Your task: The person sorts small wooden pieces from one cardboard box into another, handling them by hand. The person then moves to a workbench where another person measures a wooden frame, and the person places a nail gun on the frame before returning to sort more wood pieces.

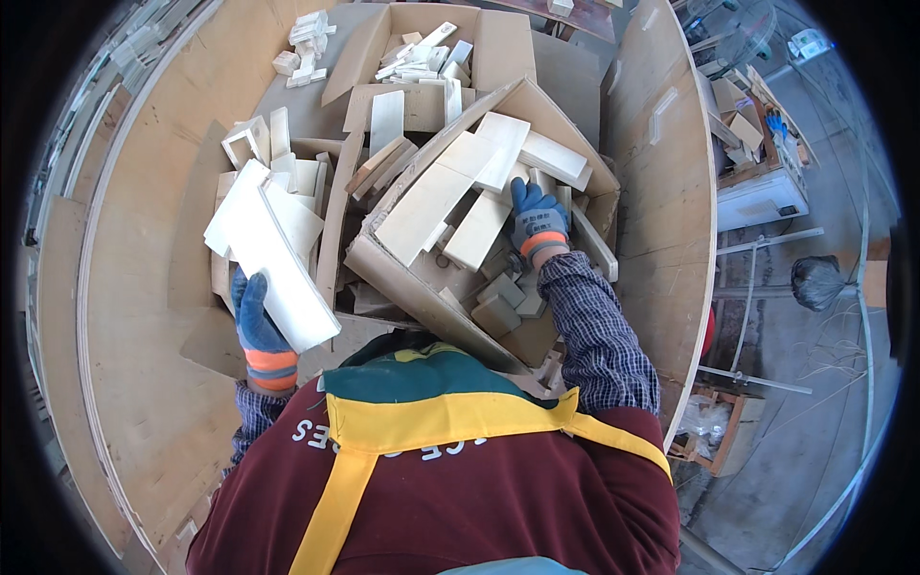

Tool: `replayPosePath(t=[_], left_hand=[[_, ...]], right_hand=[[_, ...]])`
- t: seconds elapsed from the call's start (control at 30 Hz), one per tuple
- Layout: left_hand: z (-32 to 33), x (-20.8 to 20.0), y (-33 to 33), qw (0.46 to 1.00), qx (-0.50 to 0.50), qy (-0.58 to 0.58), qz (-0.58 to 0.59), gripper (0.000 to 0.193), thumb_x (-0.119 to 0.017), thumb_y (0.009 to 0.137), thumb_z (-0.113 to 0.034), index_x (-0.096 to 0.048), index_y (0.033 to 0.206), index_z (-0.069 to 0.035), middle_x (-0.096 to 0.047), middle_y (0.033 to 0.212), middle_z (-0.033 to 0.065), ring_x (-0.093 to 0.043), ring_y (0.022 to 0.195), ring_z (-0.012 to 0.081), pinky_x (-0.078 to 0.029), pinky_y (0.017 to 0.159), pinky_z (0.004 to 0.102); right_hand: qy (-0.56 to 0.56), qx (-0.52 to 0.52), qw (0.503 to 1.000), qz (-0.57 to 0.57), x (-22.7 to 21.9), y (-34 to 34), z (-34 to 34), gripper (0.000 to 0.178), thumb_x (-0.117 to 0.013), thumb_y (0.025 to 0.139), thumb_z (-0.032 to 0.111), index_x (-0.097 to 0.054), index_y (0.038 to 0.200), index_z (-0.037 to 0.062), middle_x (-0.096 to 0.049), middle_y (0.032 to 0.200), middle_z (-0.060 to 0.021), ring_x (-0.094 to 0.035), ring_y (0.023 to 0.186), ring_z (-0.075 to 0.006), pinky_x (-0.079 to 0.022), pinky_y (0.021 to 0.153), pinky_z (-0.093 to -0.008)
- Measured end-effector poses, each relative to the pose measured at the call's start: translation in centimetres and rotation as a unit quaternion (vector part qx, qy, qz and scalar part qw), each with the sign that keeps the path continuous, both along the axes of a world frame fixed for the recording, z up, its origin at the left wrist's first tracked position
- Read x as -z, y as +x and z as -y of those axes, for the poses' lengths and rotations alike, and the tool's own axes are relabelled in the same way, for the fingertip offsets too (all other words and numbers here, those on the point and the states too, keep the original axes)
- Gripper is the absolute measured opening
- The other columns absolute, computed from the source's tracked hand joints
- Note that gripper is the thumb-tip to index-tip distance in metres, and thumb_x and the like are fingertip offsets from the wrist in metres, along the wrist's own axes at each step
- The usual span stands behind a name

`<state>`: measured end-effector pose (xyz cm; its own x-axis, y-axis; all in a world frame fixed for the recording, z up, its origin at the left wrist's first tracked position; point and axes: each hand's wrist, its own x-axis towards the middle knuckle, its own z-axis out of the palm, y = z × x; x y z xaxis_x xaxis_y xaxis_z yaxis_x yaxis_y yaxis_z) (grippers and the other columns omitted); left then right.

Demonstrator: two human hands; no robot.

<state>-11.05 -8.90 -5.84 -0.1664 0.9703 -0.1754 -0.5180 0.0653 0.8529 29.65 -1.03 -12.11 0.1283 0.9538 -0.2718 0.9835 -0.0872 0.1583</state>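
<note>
My left hand (255, 311), in a blue-grey glove with an orange cuff, is closed on the near left edge of a long pale wooden board (285, 273). That board is tilted over a left cardboard box full of smaller wood pieces. My right hand (539, 218), gloved alike, reaches into the large slanted cardboard box (383, 271). Its thumb and fingers close at the right edge of a wooden plank (479, 230); the fingertips are partly hidden. Around it lie a wide plank (426, 206), another pale board (501, 151) and several short blocks (498, 311).
Tall plywood walls stand at left (144, 240) and right (661, 201). Behind is another cardboard box (503, 48) with wood offcuts, beside a loose pile of pieces (309, 43). Beyond the right wall are a white-sided bin (762, 196), metal bars and a black bag (816, 282).
</note>
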Motion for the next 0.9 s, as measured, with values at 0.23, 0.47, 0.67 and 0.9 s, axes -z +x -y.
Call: replayPosePath(t=[0.23, 0.47, 0.67, 0.9], left_hand=[[0.8, 0.3, -0.9, 0.999, -0.038, -0.014, 0.006, 0.047, -0.055, 0.088, -0.017, -0.05, 0.132, -0.002, -0.062, 0.117, 0.0127, -0.063, 0.1, 0.0243, -0.053, 0.087, 0.0356], [2.1, 0.5, -2.1, 0.998, -0.064, -0.028, 0.01, 0.044, -0.055, 0.09, -0.02, -0.048, 0.131, -0.004, -0.059, 0.118, 0.0113, -0.061, 0.102, 0.0236, -0.052, 0.088, 0.037], [1.8, 0.0, -1.6, 0.998, -0.043, -0.027, -0.025, 0.049, -0.057, 0.089, -0.027, -0.047, 0.133, -0.007, -0.058, 0.12, 0.0108, -0.06, 0.105, 0.0243, -0.05, 0.09, 0.0374], [0.2, -1.9, 0.4, 0.998, 0.038, 0.003, -0.041, 0.055, -0.056, 0.089, -0.026, -0.042, 0.138, -0.007, -0.056, 0.124, 0.0112, -0.058, 0.108, 0.0247, -0.049, 0.092, 0.038]], right_hand=[[0.083, 0.124, 0.984, -0.095, -1.5, 1.5, 0.4, 0.07, -0.063, 0.08, 0.021, -0.033, 0.143, 0.0255, -0.055, 0.129, -0.0139, -0.052, 0.118, -0.0376, -0.046, 0.096, -0.0496], [0.318, 0.153, 0.923, -0.155, -5.6, 4.9, 0.2, 0.051, -0.06, 0.082, 0.024, -0.049, 0.132, 0.0248, -0.064, 0.108, -0.0234, -0.062, 0.097, -0.0415, -0.05, 0.084, -0.0479], [0.449, 0.14, 0.751, -0.464, -6.5, 6.6, 3.5, 0.046, -0.059, 0.083, 0.004, -0.054, 0.128, 0.0115, -0.063, 0.117, -0.0171, -0.063, 0.102, -0.028, -0.05, 0.088, -0.036], [0.559, 0.078, 0.617, -0.549, -9.7, 3.2, 6.8, 0.043, -0.053, 0.09, -0.003, -0.048, 0.133, 0.0017, -0.053, 0.13, -0.0105, -0.058, 0.105, -0.0178, -0.048, 0.092, -0.0292]])
